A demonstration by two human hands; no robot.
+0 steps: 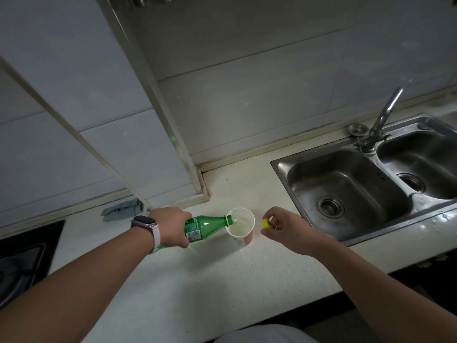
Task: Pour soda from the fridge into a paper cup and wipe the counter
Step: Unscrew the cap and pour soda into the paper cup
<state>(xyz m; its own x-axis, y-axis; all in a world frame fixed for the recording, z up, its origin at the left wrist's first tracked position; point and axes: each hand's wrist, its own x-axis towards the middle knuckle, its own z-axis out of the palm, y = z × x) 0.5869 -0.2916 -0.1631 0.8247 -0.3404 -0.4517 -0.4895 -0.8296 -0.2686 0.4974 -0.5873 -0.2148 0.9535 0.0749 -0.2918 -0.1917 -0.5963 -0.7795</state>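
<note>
My left hand [170, 226] grips a green soda bottle [206, 225] tipped on its side, its mouth over the rim of a white paper cup [241, 227] that stands upright on the pale counter [197, 280]. A thin clear stream runs from the bottle's mouth into the cup, which holds some liquid. To the right of the cup, my right hand [282, 225] pinches the yellow bottle cap [267, 223] between fingertips. A grey cloth [122, 209] lies crumpled on the counter against the wall, behind my left wrist.
A steel double sink [366, 191] with a tap [380, 120] takes up the right of the counter. A black stove top [24, 256] sits at the left edge. A tiled wall corner [197, 181] juts out just behind the cup.
</note>
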